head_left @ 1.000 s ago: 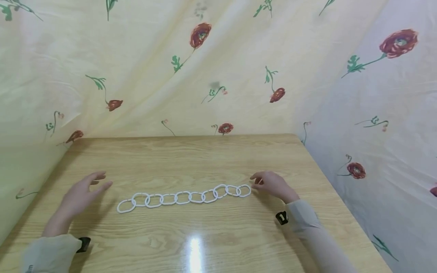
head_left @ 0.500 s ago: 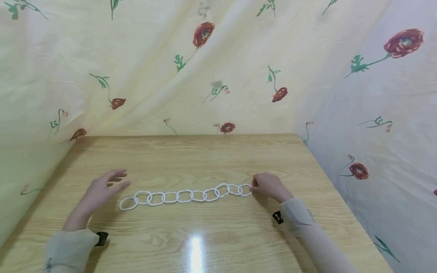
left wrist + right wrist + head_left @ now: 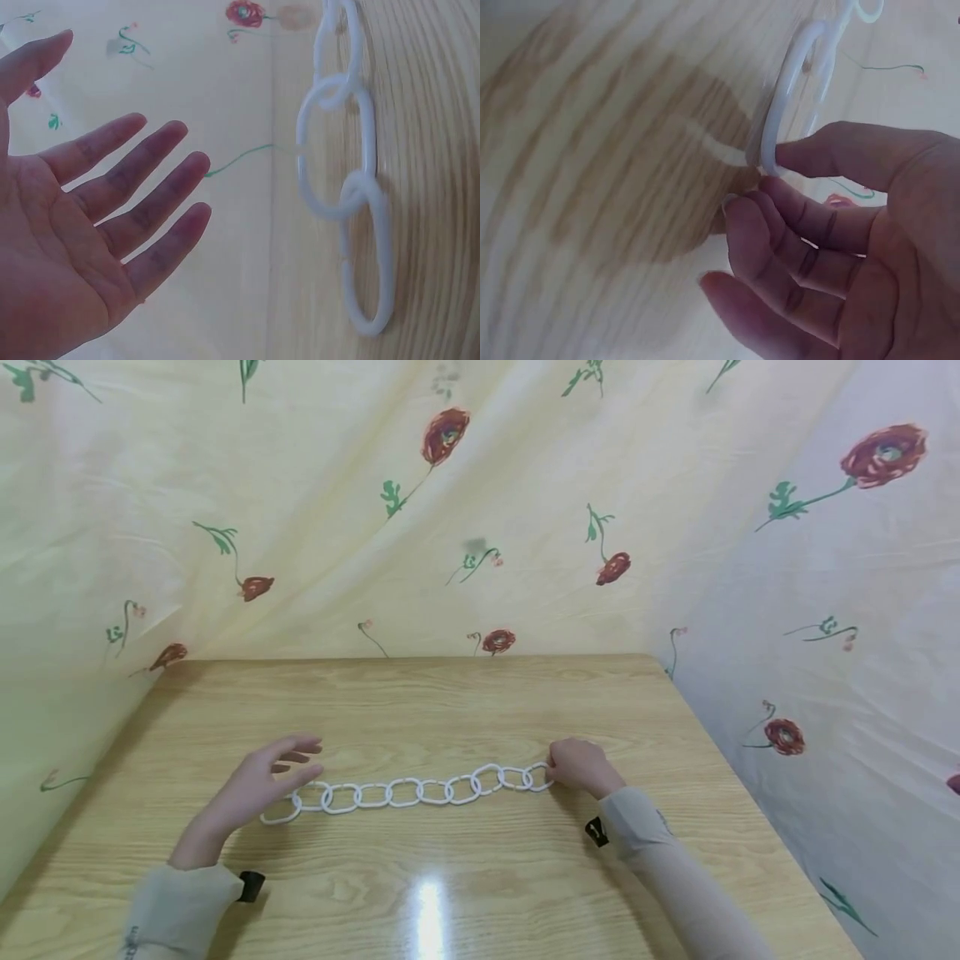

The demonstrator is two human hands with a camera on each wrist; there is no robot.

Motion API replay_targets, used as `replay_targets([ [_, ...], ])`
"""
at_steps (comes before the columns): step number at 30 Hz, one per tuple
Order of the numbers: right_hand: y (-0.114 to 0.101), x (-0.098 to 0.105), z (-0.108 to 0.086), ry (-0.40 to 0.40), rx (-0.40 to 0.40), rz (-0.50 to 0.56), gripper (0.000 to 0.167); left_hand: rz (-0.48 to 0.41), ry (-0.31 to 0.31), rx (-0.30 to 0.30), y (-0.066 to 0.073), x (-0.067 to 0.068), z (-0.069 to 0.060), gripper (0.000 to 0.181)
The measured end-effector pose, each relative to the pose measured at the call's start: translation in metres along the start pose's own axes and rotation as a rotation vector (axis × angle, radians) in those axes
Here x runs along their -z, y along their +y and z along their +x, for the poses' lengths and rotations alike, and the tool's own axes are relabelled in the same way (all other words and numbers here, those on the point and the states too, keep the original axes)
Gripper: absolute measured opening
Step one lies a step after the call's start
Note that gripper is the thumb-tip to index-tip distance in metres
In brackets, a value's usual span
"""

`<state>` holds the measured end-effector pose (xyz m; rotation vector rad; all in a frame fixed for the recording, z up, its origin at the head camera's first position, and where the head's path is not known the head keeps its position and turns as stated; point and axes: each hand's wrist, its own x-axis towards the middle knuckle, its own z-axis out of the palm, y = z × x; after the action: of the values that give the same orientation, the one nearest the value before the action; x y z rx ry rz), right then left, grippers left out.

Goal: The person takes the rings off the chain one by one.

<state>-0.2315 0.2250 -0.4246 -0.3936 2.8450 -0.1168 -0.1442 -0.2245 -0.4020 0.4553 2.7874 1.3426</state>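
A white plastic chain [image 3: 389, 794] of several oval links lies across the wooden table, roughly left to right. My right hand [image 3: 581, 764] pinches its right end link. In the right wrist view, the thumb and index finger close on that end link [image 3: 781, 105] near the tabletop, with the other fingers bent. My left hand [image 3: 258, 785] hovers above the chain's left end with fingers apart, partly covering the first links in the head view. The left wrist view has the left palm [image 3: 67, 232] turned to the camera, the chain [image 3: 368, 142] beside it and not touched.
The wooden table [image 3: 465, 702] runs back to a flower-patterned cloth [image 3: 330, 485], which also hangs along the left and right sides. A bright light reflection [image 3: 430, 910] shows on the table's near part. Dark straps [image 3: 597, 832] sit at both wrists.
My left hand has moved right, over the chain's left end. The right hand has come from just beside the right end link to pinching it. The chain has stayed in place.
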Motion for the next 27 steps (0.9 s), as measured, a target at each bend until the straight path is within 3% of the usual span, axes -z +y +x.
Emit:
replay_targets([
  [8,-0.003,0.005,-0.003,0.055,-0.051,0.111,0.015,-0.061,-0.059,-0.058,0.002,-0.010,0.004,0.044],
  [12,-0.007,0.011,-0.008,0.113,-0.033,0.194,0.011,-0.093,-0.080,-0.077,0.003,-0.019,0.010,0.044],
  [16,-0.013,0.015,-0.014,0.199,0.013,0.213,0.005,-0.130,-0.103,-0.087,0.005,-0.028,0.015,0.044],
  [20,-0.020,0.017,-0.020,0.282,0.041,0.198,0.005,-0.144,-0.113,-0.078,0.008,-0.034,0.019,0.044],
  [27,-0.030,0.021,-0.030,0.360,0.074,0.209,0.008,-0.184,-0.096,-0.033,0.012,-0.042,0.026,0.047],
])
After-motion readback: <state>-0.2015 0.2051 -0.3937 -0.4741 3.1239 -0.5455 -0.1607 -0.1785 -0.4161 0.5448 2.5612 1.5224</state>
